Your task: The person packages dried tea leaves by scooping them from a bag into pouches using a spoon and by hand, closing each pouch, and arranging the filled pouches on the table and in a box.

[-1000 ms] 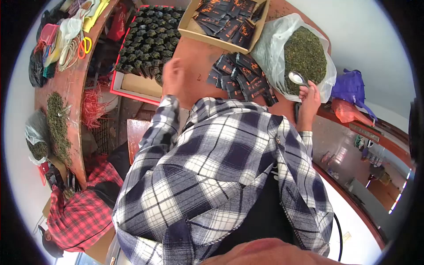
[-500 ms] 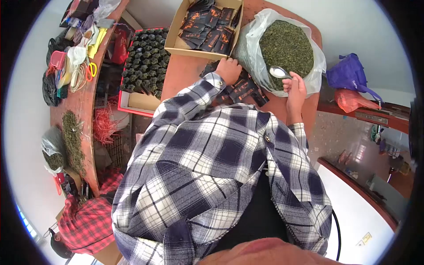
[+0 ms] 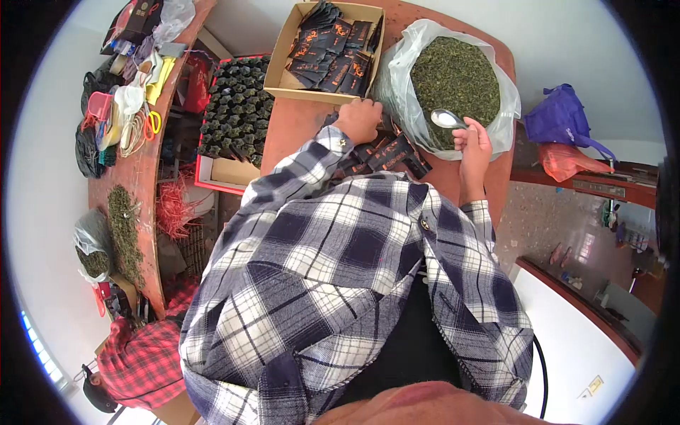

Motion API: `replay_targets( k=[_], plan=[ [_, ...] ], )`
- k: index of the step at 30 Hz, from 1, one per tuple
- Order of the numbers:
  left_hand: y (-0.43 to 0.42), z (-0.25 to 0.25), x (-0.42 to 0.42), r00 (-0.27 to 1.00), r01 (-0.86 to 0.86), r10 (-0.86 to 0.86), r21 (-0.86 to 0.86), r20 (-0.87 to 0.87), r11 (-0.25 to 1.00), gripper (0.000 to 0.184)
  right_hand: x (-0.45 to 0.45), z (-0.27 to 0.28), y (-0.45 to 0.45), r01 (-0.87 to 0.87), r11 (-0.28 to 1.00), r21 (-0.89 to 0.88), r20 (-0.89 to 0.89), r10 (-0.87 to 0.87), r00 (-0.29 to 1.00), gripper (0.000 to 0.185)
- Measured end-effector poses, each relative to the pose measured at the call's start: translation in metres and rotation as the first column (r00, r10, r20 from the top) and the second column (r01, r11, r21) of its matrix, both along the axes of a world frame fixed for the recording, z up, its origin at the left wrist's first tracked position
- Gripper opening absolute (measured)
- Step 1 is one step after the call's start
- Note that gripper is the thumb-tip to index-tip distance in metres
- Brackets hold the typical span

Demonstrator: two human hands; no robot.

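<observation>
My right hand (image 3: 473, 139) grips a metal spoon (image 3: 448, 119) by its handle. The spoon's bowl is over the near left part of a clear plastic bag (image 3: 507, 131) full of dried green leaves (image 3: 455, 79). My left hand (image 3: 360, 120) is lowered at the pile of black packets with orange print (image 3: 393, 152) on the table, its back up and fingers curled down. The fingertips are hidden, so what they hold does not show. Just beyond this hand stands a cardboard box (image 3: 283, 93) with more black packets (image 3: 329, 53) inside.
Left of the table (image 3: 290, 124), a red-edged box (image 3: 219, 185) holds rows of dark filled packets (image 3: 234, 106). A side table (image 3: 134, 166) carries scissors (image 3: 153, 125), bags and loose leaves (image 3: 124, 227). A person in a red checked shirt (image 3: 145, 361) is at lower left. A purple bag (image 3: 559, 120) lies right.
My left hand has shifted slightly left and down, away from the cardboard box's near edge. The spoon stays over the bag; its bowl now looks shinier. The view has shifted a little.
</observation>
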State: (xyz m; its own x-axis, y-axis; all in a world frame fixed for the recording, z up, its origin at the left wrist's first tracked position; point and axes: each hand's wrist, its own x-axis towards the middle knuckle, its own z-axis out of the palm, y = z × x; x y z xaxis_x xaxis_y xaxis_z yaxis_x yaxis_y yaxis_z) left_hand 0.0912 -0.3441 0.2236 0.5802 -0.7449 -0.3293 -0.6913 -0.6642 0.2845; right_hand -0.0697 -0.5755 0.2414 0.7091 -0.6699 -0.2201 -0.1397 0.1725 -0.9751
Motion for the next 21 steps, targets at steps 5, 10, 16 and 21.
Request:
replay_targets(
  k=[5, 10, 16, 21],
  plan=[
    [0.029, 0.044, -0.003, 0.973, -0.225, 0.206, -0.247, -0.101, 0.943, 0.049, 0.004, 0.015, 0.004, 0.022, 0.999, 0.043, 0.034, -0.023, 0.999, 0.024],
    [0.041, 0.024, 0.004, 0.485, -0.807, 0.151, -0.375, -0.861, 0.457, 0.067, 0.010, 0.035, 0.024, -0.048, 0.992, 0.113, 0.076, 0.040, 0.996, 0.025],
    [0.042, 0.020, -0.013, 0.124, -0.971, -0.337, -0.185, -0.933, 0.154, 0.064, 0.014, 0.057, 0.047, -0.170, 0.975, 0.144, 0.075, 0.161, 0.984, 0.025],
    [0.032, 0.020, -0.026, 0.052, -0.989, -0.462, -0.109, -0.885, 0.097, 0.057, 0.015, 0.059, 0.051, -0.230, 0.968, 0.102, 0.034, 0.228, 0.973, 0.024]
  ],
)
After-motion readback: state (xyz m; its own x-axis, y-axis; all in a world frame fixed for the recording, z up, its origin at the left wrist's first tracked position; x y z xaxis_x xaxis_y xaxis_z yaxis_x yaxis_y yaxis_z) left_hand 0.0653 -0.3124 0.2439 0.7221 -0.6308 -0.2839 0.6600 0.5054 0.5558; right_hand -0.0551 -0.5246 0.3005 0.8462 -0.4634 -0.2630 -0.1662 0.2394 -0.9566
